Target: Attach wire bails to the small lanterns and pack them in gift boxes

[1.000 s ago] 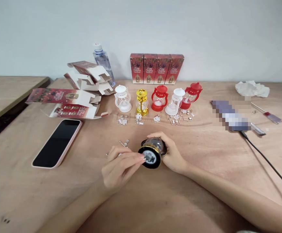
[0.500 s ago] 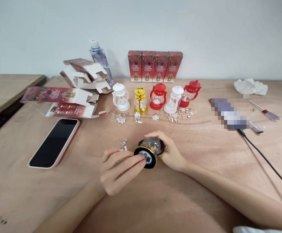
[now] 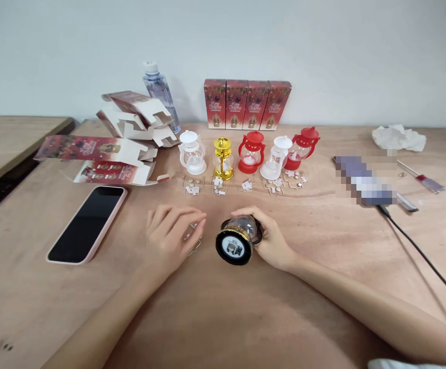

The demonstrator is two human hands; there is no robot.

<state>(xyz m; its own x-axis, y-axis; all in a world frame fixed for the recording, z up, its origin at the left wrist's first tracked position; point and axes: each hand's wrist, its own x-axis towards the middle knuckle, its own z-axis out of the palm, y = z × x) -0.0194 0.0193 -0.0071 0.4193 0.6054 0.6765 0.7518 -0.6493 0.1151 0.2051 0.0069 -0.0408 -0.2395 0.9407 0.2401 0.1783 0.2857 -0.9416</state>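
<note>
My right hand (image 3: pixel 271 241) is wrapped around a small black-and-gold lantern (image 3: pixel 241 243) with a clear body. The lantern lies tilted on its side, its round base turned towards me. In the base is a white disc with a small battery compartment (image 3: pixel 233 248), metal showing in it. To the left, my left hand (image 3: pixel 172 233) hovers over a bent wire handle (image 3: pixel 195 249) and small loose parts, mostly covered by it. Its thumb and index finger are close together in a pinch; whether anything is between them is hidden.
Behind stand white, gold and red lanterns (image 3: pixel 251 152), with wire handles, button cells and white bits in front. Four-sided red boxes (image 3: pixel 236 105) line the wall. Opened packaging (image 3: pixel 88 148), a bottle (image 3: pixel 161 95) and a phone (image 3: pixel 88 225) are left; a cabled phone (image 3: pixel 363 179) and screwdriver (image 3: pixel 430 183) are right.
My left hand has left the lantern's base and moved left and up to the loose parts. The battery compartment is now uncovered to view. My right hand still holds the lantern.
</note>
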